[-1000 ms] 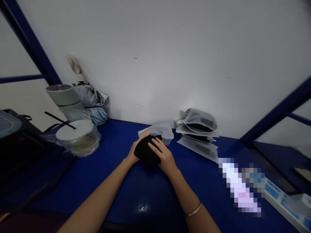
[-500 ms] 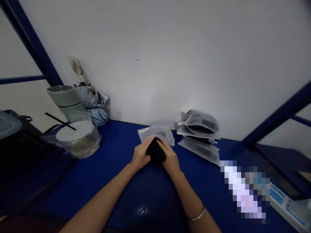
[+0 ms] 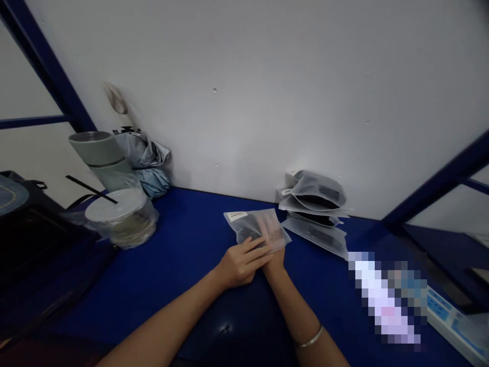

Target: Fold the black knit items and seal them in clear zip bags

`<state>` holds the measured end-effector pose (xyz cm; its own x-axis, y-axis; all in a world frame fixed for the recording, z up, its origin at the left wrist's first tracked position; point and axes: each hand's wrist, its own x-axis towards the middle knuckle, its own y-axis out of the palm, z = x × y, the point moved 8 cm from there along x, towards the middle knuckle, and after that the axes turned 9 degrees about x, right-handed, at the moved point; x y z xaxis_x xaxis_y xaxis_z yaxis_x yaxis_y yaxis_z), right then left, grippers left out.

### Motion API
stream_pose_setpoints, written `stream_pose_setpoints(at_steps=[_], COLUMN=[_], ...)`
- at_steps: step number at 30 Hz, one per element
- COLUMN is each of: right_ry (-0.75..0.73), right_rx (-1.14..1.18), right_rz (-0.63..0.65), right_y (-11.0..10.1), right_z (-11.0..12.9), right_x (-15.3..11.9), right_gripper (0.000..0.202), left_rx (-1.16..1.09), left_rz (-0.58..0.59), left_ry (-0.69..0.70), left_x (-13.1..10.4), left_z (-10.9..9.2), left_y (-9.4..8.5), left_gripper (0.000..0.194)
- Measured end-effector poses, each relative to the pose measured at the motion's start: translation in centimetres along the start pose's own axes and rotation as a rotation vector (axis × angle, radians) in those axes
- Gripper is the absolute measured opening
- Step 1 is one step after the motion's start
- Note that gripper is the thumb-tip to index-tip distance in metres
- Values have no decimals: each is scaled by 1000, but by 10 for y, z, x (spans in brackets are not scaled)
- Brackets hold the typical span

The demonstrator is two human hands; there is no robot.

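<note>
Silver bangle [image 3: 311,337] sat on the right forearm, nearest the camera. Left hand [image 3: 239,264] lay across the near edge of the frosted bag [image 3: 254,220], fingers narrow, close together on the plastic. Right hand [image 3: 275,260] sat partly beneath it, fingers showing through the bag, also close together; inside or behind it, and gripping or not, I couldn't tell. Change: 0.5 s earlier, 2 hands cupped a black bundle in front of the bag; at this frame no bare bundle showed and both hands were at the bag, so handling had likely shifted from bundle to bagging. Bag looked translucent, tilted, with 1 pale label at its upper left corner, print at right, a dark shape [image 3: 247,233] within. Beyond, a pile of similar bags [image 3: 315,191] stood near the wall [image 3: 244,112].
</note>
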<state>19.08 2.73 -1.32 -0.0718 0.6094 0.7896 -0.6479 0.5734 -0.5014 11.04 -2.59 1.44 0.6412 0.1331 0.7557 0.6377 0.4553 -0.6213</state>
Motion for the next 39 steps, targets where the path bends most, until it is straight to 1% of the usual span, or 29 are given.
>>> stream_pose_setpoints(at_steps=[2, 4, 6, 8, 10, 12, 14, 17, 19, 20, 21, 23, 26, 27, 29, 30, 32, 34, 36, 37, 39], right_ry=[12, 36, 70, 104, 133, 152, 161, 161, 151, 140, 117, 44, -110, -154, -203, -206, -186, -167, -178, -190, -200], right_rx=[-94, -184, -227, -228, -214, -196, -176, -98, 5, 57, 104, 168, 161, 131, 51, 18, -19, -14, 9, 17, 1], right_rz=[23, 32, 37, 42, 40, 29, 26, 43, 61, 52, 27, -30, -32, -24, -24, -29, -27, -17, -27, -50, -145], right_y=[-1, -3, -5, -6, -6, -7, -7, -4, -1, -2, -4, -11, -18, -20, -22, -23, -22, -20, -20, -22, -29], right_z=[-1, -2, -3, -4, -6, -8, -9, -8, -5, -2, 2, 13, 33, 38, 42, 42, 37, 33, 33, 34, 36], right_x=[0, 2, 4, 5, 5, 6, 6, 7, 8, 9, 10, 12, 15, 16, 17, 18, 19, 18, 17, 17, 15], right_gripper=[41, 40, 40, 41, 41, 42, 44, 47, 47, 46, 44, 39, 31, 30, 30, 28, 26, 27, 27, 27, 28], left_rx=[-25, -45, -43, -32, -24, -15, 0, 2, -34, -62, -94, -143, -149, -138, -117, -113, -122, -149, -170, -167, -142], left_rz=[17, 64, 187, 304, 367, 381, 341, 217, 133, 96, 55, -37, -217, -276, -363, -380, -369, -347, -343, -356, -386], left_ry=[2, -29, -44, -45, -45, -40, -27, -23, -50, -87, -146, -329, -625, -694, -777, -796, -807, -818, -867, -911, -1014], left_x=[-1, -2, -4, -7, -9, -11, -11, -11, -10, -10, -11, -14, -26, -29, -34, -35, -35, -35, -39, -43, -53], left_z=[5, 16, 27, 34, 38, 39, 38, 38, 40, 44, 49, 66, 89, 94, 98, 99, 99, 100, 105, 108, 116], left_y=[-3, -4, 1, 8, 12, 14, 14, 8, 3, 0, -3, -10, -22, -27, -33, -35, -34, -31, -29, -28, -28], left_gripper=[36, 40, 53, 61, 59, 52, 47, 39, 36, 35, 35, 34, 26, 23, 21, 20, 20, 21, 22, 22, 21])
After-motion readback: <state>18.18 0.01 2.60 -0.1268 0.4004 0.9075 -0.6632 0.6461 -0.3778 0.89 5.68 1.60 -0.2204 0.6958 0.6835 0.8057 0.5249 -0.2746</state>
